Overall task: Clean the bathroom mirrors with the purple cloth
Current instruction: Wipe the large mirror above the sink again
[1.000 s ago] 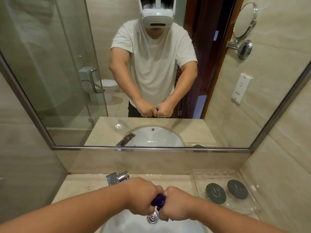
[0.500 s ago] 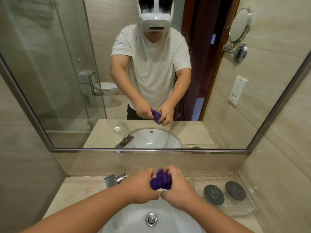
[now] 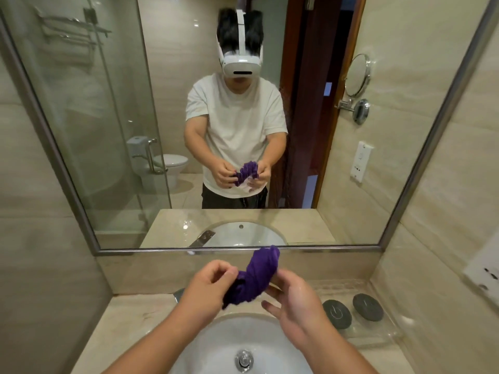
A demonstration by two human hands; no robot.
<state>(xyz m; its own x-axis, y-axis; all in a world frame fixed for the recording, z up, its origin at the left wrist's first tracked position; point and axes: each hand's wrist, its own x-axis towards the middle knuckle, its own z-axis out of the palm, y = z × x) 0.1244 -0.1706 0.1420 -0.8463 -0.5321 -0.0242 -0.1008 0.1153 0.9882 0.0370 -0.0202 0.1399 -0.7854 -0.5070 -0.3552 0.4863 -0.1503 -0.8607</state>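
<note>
A twisted purple cloth (image 3: 256,276) is held between both hands above the back rim of the white oval ceramic basin (image 3: 216,344). It sits just below the bottom edge of the large steel-framed wall mirror (image 3: 351,184) and apart from the glass. The left hand (image 3: 210,282) pinches the cloth's lower part between thumb and curled fingertips. The right hand (image 3: 294,300) nips the upper part between thumb and forefinger, its other fingers loosely spread beneath. At the right back corner of the beige marble counter (image 3: 129,319), a clear plastic tray (image 3: 383,338) carries two dark grey round discs (image 3: 337,314) side by side. The big mirror reflects a small round chrome wall mirror (image 3: 357,75).
</note>
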